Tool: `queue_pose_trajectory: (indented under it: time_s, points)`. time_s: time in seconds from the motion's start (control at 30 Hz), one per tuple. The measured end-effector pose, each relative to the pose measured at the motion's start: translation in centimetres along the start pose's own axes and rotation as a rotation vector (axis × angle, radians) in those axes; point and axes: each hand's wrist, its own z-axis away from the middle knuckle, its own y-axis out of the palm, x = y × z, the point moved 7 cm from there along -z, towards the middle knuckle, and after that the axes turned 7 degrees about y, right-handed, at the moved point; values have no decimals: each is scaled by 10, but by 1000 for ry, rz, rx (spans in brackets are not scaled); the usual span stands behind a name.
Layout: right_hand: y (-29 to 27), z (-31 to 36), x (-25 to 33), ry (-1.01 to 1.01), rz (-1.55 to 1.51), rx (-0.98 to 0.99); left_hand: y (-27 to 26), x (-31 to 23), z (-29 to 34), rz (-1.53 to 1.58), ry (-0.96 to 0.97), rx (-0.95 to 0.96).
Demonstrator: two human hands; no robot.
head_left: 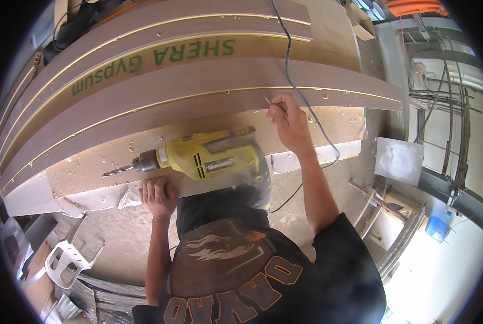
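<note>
A yellow power drill [211, 156] with a long twist bit [118, 171] lies on its side on the work surface, the bit facing left. My left hand [157, 198] rests at the near edge just below the drill, its fingers bent and apart with nothing in them. Over the nearest brown plank [198, 110], my right hand [289, 121] is closed in a pinch on a small thin pointed piece [268, 100], too small to name. Thin pale-edged grooves and scattered small chips show along the brown planks.
A dark cable [290, 70] crosses the planks and loops down past my right forearm. Under the planks lies a tan board [344, 121] sprinkled with shavings. A white plastic chair [66, 262] stands lower left, a wooden frame [384, 216] at right, beside a blue container [437, 229].
</note>
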Motion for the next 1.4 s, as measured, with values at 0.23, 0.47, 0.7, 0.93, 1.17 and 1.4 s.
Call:
queue_pose_trajectory:
  time_s: [0.23,0.47,0.7,0.93,1.17,1.4]
  points:
    - [38,-20,48,-333,-17,54,-5,-4,-7,19,4,5]
    - [43,-10,63,-501,357,216,-5,-6,-9,36,-7,12]
    - [36,-6,63,-462,183,245,-6,-6,-8,-1,-23,-1]
    - [-1,-20,36,-343,10,31,1,5,-2,104,-193,103]
    - [51,-98,63,-498,211,-90,-26,-99,-53,829,-291,1046]
    - [62,-134,36,-346,145,-39,-237,-233,-167,452,418,677]
